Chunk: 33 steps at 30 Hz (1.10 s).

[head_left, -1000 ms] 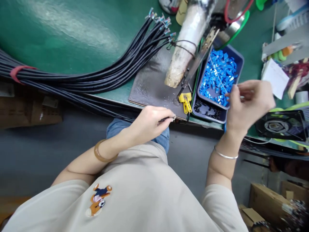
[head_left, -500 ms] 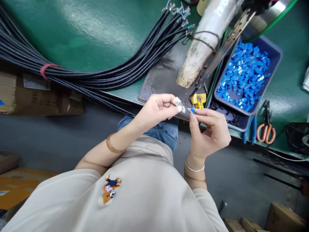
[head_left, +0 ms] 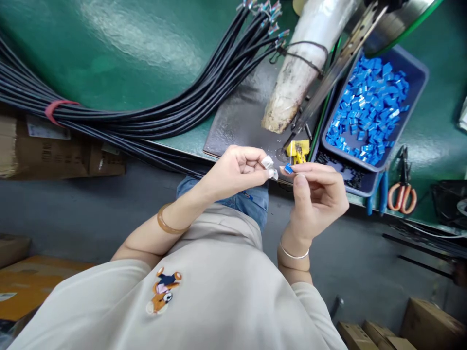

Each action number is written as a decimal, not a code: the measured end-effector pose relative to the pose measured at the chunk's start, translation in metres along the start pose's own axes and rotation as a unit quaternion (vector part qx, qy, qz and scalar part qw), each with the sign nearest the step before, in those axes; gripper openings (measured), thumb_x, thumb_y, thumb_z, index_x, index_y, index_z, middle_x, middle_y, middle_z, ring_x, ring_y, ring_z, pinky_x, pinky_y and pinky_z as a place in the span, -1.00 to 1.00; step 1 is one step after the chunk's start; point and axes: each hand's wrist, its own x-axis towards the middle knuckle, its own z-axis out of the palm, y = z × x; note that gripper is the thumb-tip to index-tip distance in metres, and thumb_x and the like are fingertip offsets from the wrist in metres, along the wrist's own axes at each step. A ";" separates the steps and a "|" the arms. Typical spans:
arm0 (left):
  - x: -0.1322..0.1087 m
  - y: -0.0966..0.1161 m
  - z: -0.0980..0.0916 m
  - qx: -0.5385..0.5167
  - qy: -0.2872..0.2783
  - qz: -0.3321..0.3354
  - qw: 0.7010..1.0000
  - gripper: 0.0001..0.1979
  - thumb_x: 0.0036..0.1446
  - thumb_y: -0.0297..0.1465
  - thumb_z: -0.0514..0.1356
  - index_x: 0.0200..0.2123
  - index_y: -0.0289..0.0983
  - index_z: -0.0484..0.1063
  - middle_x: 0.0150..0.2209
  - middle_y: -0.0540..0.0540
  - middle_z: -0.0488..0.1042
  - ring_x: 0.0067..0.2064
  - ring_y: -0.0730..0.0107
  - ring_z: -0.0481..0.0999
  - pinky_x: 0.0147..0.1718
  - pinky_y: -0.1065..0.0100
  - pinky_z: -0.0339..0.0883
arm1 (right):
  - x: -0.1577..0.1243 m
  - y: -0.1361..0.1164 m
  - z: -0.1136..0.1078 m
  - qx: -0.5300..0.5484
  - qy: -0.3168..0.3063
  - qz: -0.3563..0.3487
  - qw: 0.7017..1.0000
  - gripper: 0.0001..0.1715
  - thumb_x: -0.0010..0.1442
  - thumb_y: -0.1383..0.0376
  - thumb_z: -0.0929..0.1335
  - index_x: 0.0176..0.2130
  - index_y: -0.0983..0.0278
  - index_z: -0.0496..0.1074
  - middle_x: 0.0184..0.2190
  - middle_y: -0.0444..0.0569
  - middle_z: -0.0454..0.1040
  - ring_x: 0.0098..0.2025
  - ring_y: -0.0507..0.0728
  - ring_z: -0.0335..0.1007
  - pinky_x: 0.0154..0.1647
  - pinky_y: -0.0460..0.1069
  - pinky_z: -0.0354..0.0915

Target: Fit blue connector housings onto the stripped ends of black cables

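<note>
My left hand [head_left: 242, 167] is curled near the bench edge, white wrapping on its thumb and index fingertips. Those tips are close together; whatever may be between them is too small to make out. Just to its right, my right hand [head_left: 315, 192] holds a small blue connector [head_left: 288, 168] at the index fingertip, with the thumb lowered a little away from it. Pale metal contacts show along the connector's edge. Below my left hand, a thin dark lead with a blue end [head_left: 248, 196] shows against the jeans.
A bundle of black cables [head_left: 146, 116] lies across the green bench [head_left: 120, 58]. A grey bin [head_left: 419, 92] holds several blue connectors. A yellow tool part [head_left: 299, 148] sits beneath a wrapped white post [head_left: 295, 73]. Orange-handled pliers [head_left: 402, 194] lie right of blue-handled ones [head_left: 382, 194].
My right thumb has dropped away from the blue connector, which now rests more openly on the index fingertip. My left thumb and index finger have shifted slightly. The view has moved a little.
</note>
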 end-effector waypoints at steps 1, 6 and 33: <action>0.000 0.001 0.000 -0.004 0.001 0.003 1.000 -0.88 -0.04 -0.49 0.28 -0.54 -0.36 0.39 -0.65 0.10 0.23 -0.61 0.72 0.12 -0.64 0.58 0.00 | -0.001 0.001 0.000 -0.005 0.010 -0.010 1.000 -0.88 0.16 0.44 0.40 -0.31 0.22 0.44 -0.31 -0.13 0.51 -0.26 0.03 0.50 -0.28 0.01 0.53; 0.001 0.002 -0.002 -0.020 -0.007 0.014 1.000 -0.88 0.02 -0.49 0.26 -0.51 -0.35 0.37 -0.65 0.10 0.26 -0.62 0.74 0.11 -0.65 0.61 0.01 | -0.005 0.004 0.001 -0.020 0.007 -0.028 0.999 -0.86 0.15 0.43 0.41 -0.31 0.20 0.41 -0.29 -0.15 0.52 -0.25 0.04 0.51 -0.23 0.05 0.54; -0.001 -0.005 0.000 0.036 0.032 0.043 0.998 -0.87 0.10 -0.45 0.22 -0.49 -0.34 0.42 -0.64 0.09 0.17 -0.61 0.69 0.07 -0.65 0.54 -0.06 | -0.005 0.007 0.002 -0.119 -0.002 -0.073 0.990 -0.88 0.17 0.43 0.40 -0.26 0.23 0.44 -0.23 -0.11 0.56 -0.19 0.06 0.55 -0.17 0.05 0.52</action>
